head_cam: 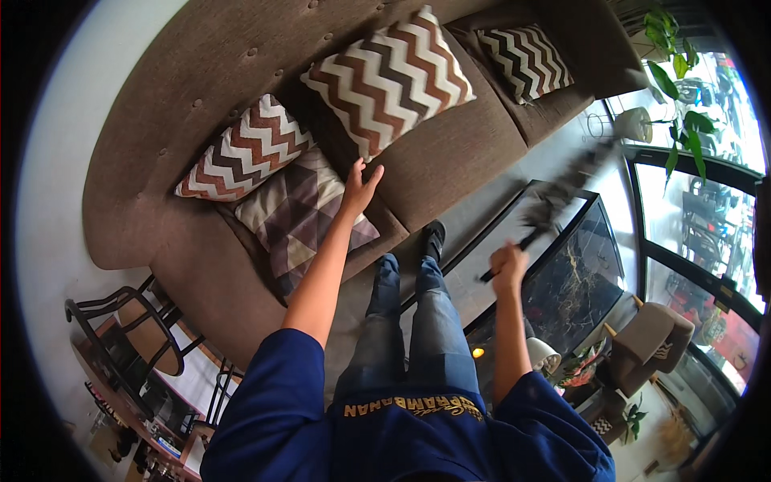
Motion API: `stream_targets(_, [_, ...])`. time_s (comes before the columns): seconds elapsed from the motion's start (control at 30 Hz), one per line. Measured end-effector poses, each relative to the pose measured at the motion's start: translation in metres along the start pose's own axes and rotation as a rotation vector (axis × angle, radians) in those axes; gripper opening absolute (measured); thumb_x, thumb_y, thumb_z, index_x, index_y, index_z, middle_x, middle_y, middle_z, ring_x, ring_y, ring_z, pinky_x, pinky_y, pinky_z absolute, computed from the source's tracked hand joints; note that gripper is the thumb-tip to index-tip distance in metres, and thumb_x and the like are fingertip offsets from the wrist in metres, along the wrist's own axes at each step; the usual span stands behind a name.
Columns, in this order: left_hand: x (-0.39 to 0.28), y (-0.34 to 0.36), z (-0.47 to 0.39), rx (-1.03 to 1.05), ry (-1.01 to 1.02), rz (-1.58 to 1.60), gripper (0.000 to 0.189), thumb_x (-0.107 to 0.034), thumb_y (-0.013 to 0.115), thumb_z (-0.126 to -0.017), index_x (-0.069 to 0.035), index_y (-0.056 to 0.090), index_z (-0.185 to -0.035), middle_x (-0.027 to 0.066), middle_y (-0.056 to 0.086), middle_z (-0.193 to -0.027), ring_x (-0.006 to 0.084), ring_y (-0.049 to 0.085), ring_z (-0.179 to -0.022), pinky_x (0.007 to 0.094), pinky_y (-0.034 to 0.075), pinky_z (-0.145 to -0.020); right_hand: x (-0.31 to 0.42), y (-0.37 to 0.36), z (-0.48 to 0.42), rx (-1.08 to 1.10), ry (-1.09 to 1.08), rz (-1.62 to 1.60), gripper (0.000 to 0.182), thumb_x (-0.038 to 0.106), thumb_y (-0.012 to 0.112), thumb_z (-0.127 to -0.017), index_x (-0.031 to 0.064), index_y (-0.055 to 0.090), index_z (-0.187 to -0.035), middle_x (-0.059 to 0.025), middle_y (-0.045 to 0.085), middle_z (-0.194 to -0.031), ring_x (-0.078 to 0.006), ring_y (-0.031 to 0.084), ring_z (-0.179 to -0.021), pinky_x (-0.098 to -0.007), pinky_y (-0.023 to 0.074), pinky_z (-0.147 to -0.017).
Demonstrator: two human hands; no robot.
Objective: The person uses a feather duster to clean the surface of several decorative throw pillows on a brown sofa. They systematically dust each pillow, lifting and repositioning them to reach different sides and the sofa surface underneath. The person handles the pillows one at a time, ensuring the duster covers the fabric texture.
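My left hand [360, 188] reaches over the brown sofa [446, 162], fingers apart, at the lower corner of a large zigzag cushion [391, 78]. Whether the fingertips touch that corner is hard to tell. Left of it lie another zigzag cushion [247, 150] and a cushion with a triangle pattern [301, 211], partly behind my left forearm. A smaller zigzag cushion [527, 63] rests at the sofa's far end. My right hand [509, 265] is closed around the black handle of a feather duster [560, 190], whose dark head is blurred above the black-framed table.
A low table with a dark marble-look top [572, 271] stands at the right. Beyond it are glass doors [692, 211], a hanging plant [692, 126] and a brown armchair [644, 337]. A black-framed chair [138, 331] and a round table stand at the lower left.
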State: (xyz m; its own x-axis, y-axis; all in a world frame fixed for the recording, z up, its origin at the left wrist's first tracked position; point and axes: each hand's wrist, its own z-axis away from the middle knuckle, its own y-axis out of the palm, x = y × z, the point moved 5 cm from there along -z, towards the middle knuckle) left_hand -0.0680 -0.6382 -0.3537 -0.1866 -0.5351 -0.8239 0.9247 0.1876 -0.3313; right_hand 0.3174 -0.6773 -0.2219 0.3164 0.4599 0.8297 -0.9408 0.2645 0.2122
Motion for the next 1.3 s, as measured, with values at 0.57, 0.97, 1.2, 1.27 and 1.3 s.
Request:
stream_targets(0.57, [-0.014,0.003,0.001,0.065,-0.154,0.289,0.072,-0.048,0.054,-0.090,-0.001,0.031,-0.141,0.0168,0.034,-0.145,0.0247,0.033,-0.135,0.0322,0.025,-0.109,-0.182,0.054,0.032,-0.207,0.280,0.845,0.039,0.032,0.062,-0.085,-0.0065,0.060,-0.077,-0.0135,0.058,-0.067,-0.0232,0.055,-0.067,-0.0381,0.0423,-0.064])
stream_targets(0.97, [-0.028,-0.014,0.090,0.131,-0.183,0.409,0.065,-0.044,0.053,-0.092,-0.010,0.033,-0.143,0.0123,0.033,-0.148,0.0262,0.029,-0.137,0.0342,0.024,-0.110,-0.052,0.185,-0.083,-0.127,-0.249,1.221,0.045,0.039,0.054,-0.090,-0.0056,0.059,-0.096,-0.0266,0.061,-0.095,-0.0391,0.060,-0.089,-0.0465,0.0484,-0.072])
stream_targets(1.2, [0.031,-0.048,0.091,-0.169,-0.194,0.532,0.050,-0.033,0.056,-0.093,-0.005,0.048,-0.134,0.0073,0.048,-0.138,0.0189,0.044,-0.127,0.0277,0.031,-0.104,-0.236,0.083,0.063,0.196,0.215,1.203,0.044,0.034,0.060,-0.086,-0.0094,0.061,-0.077,-0.0317,0.059,-0.076,-0.0473,0.059,-0.082,-0.0494,0.0455,-0.068])
stream_targets(1.27, [0.063,-0.057,0.104,-0.195,-0.307,0.536,0.054,-0.039,0.055,-0.092,-0.007,0.047,-0.135,0.0066,0.049,-0.137,0.0198,0.044,-0.126,0.0307,0.032,-0.103,-0.212,0.109,0.069,0.322,0.205,1.157,0.052,0.042,0.058,-0.087,-0.0087,0.059,-0.075,-0.0320,0.058,-0.074,-0.0471,0.060,-0.080,-0.0500,0.0435,-0.068])
stream_targets(1.3, [0.080,-0.059,0.115,-0.159,-0.468,0.543,0.060,-0.047,0.053,-0.091,-0.009,0.046,-0.136,0.0069,0.048,-0.138,0.0226,0.044,-0.127,0.0367,0.034,-0.102,-0.187,0.132,0.063,0.332,0.053,1.144,0.051,0.041,0.060,-0.087,-0.0085,0.058,-0.073,-0.0304,0.058,-0.070,-0.0462,0.060,-0.075,-0.0496,0.0433,-0.064])
